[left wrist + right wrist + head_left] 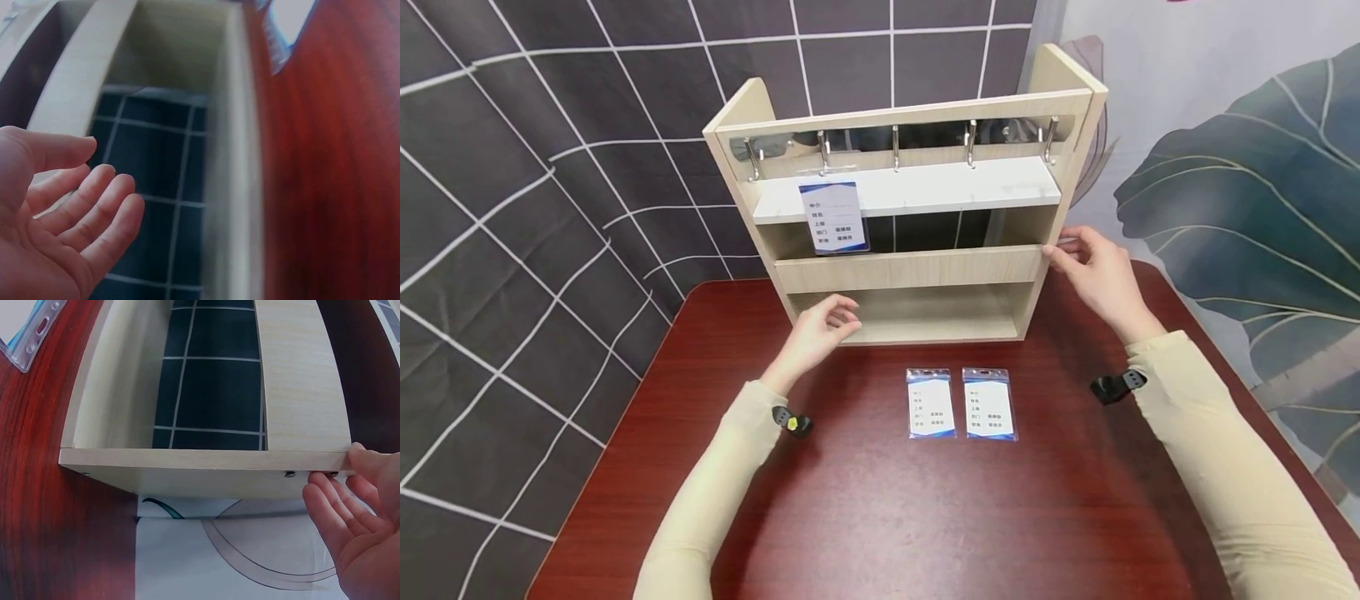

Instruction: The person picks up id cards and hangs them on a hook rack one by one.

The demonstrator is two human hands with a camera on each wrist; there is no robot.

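A pale wooden shelf unit [917, 271] with a row of metal hooks stands on the table. My right hand [1093, 275] holds the front edge of its right side panel [206, 459], thumb on the edge and fingertips against the outer face. My left hand [820, 329] is held by the lower left front of the unit, fingers loosely bent with nothing in them; the left wrist view shows the palm [50, 250] before the lower opening. From a left-hand hook [823, 154] hangs a clear badge holder [835, 218] with a white and blue card.
Two more badge holders lie side by side on the red-brown table in front of the unit, a left one [931, 406] and a right one [988, 406]. A white shelf board [917, 185] runs behind the hooks. Dark gridded cloth [535, 250] hangs behind and left, leaf-patterned cloth [1247, 192] right.
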